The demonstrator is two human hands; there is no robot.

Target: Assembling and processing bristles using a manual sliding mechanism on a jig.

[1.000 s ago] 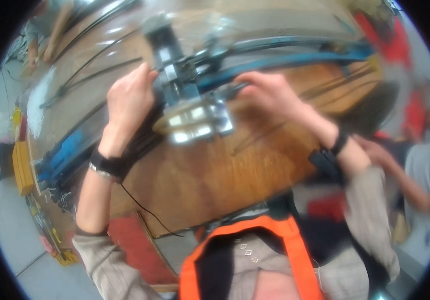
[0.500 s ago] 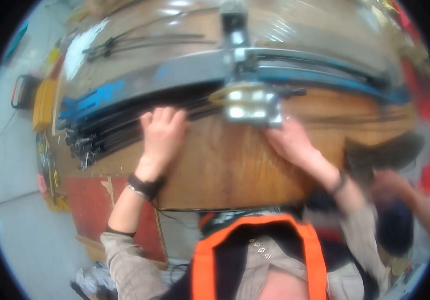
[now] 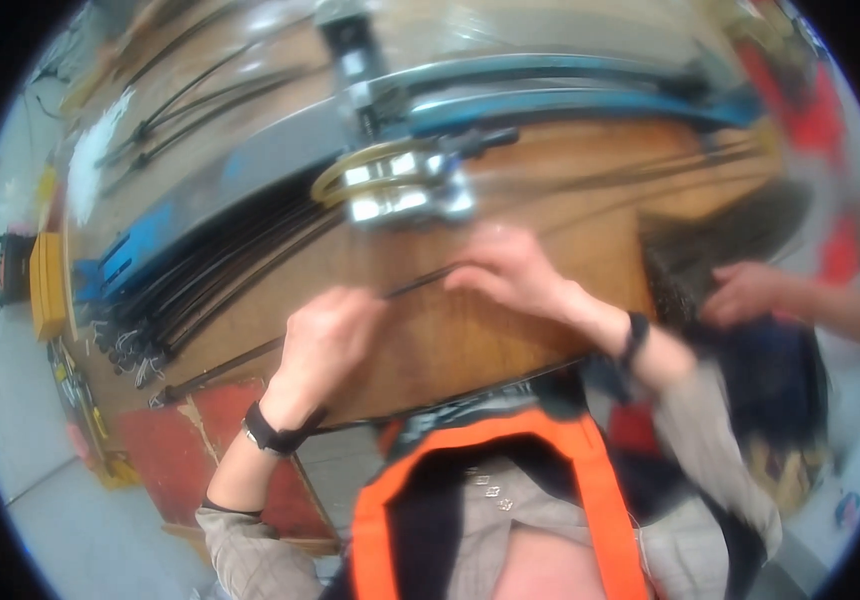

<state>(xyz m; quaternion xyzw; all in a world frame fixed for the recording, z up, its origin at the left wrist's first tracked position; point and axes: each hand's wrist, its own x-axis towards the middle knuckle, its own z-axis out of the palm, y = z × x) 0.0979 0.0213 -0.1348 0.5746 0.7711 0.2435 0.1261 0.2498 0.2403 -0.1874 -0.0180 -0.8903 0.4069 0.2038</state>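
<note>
A thin black cable [image 3: 416, 284] stretches across the wooden tabletop, from the lower left through my left hand up to my right hand. My left hand [image 3: 328, 335] is closed around its middle part; motion blurs the fingertips. Nearer the cable's right end, my right hand [image 3: 512, 268] pinches it between thumb and fingers. Just beyond my hands stands a shiny metal clamp-like device [image 3: 405, 185] with a yellowish ring on it. A bundle of similar black cables [image 3: 220, 250] lies at the left, along a long grey and blue metal bar [image 3: 250, 165].
Another person's hand [image 3: 750, 292] is at the right, beside a dark bristly piece [image 3: 720, 235] on the table [image 3: 570, 180]. A yellow box [image 3: 49, 285] stands off the table's left edge. A red board [image 3: 165, 455] lies below the near left edge.
My left hand has drawn one cable away from the bundle, toward me. My right hand has left the metal device and now grips that cable. The view has shifted right.
</note>
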